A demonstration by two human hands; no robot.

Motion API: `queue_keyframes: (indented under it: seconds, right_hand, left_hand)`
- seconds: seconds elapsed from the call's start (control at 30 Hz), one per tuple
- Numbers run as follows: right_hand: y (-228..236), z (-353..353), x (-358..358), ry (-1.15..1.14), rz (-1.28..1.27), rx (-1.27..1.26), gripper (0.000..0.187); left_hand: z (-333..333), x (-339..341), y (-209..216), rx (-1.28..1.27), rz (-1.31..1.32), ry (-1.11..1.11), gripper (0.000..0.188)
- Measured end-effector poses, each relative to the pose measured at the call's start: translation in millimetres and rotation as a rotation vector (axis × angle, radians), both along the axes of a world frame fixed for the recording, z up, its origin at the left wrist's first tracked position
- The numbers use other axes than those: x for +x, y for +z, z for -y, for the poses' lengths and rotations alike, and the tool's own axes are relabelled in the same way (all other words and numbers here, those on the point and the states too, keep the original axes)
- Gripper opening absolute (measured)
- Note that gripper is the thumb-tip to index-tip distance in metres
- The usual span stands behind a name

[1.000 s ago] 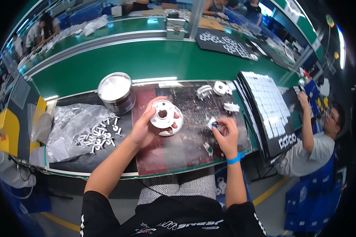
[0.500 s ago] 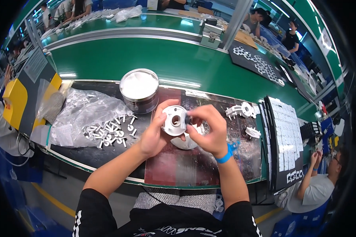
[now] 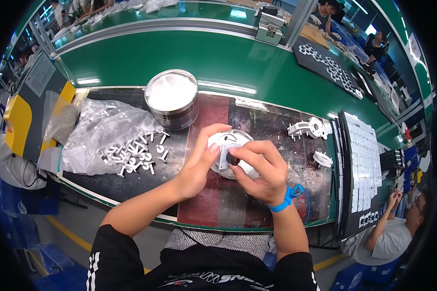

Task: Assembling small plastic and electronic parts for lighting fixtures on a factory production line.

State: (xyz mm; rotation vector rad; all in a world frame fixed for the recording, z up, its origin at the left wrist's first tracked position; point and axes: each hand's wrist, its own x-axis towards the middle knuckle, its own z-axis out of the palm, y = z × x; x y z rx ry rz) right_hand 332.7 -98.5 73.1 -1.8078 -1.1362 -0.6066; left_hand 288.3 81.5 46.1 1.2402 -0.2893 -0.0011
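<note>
I'm now bringing both hands together below the tin (image 3: pixel 171 104): left hand (image 3: pixel 199 167) cradling the white round part (image 3: pixel 228 145), right hand (image 3: pixel 260 169) pinching a small piece (image 3: pixel 234 158) onto it.

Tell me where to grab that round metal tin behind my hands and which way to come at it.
Grip the round metal tin by its curved side wall, coming down from above with fingers spread around the rim. It stands upright with white contents up to the open top, so a side grip probably keeps it level; the plastic bag crowds its left, so the right side looks freer.
</note>
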Motion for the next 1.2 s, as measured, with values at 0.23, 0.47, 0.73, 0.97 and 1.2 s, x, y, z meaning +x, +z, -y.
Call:
queue_keyframes:
  seconds: [0.23,0.47,0.73,0.97,1.2]
  right_hand:
    - [-3.6,-1.3,1.0,-0.044,0.019,-0.023,0.041]
    - [-9.1,-3.9,-3.2,-0.023,-0.064,-0.042,0.037]
    - [-6.7,-5.1,-3.0,-0.026,-0.077,0.051,0.035]
    - [-14.4,-8.0,-2.1,0.134,-0.760,0.454,0.028]
    - [-17.1,-1.8,-2.7,0.346,-1.168,0.393,0.016]
  left_hand:
    - [-0.9,0.9,-3.2,0.081,0.016,0.044,0.049]
    - [0.3,3.3,-7.0,0.015,-0.011,0.060,0.054]
    - [-0.8,0.0,-1.4,-0.060,-0.026,0.023,0.051]
    - [-1.8,2.6,4.4,-0.046,0.060,0.140,0.078]
    - [-1.1,3.4,-3.2,0.105,0.314,0.158,0.088]
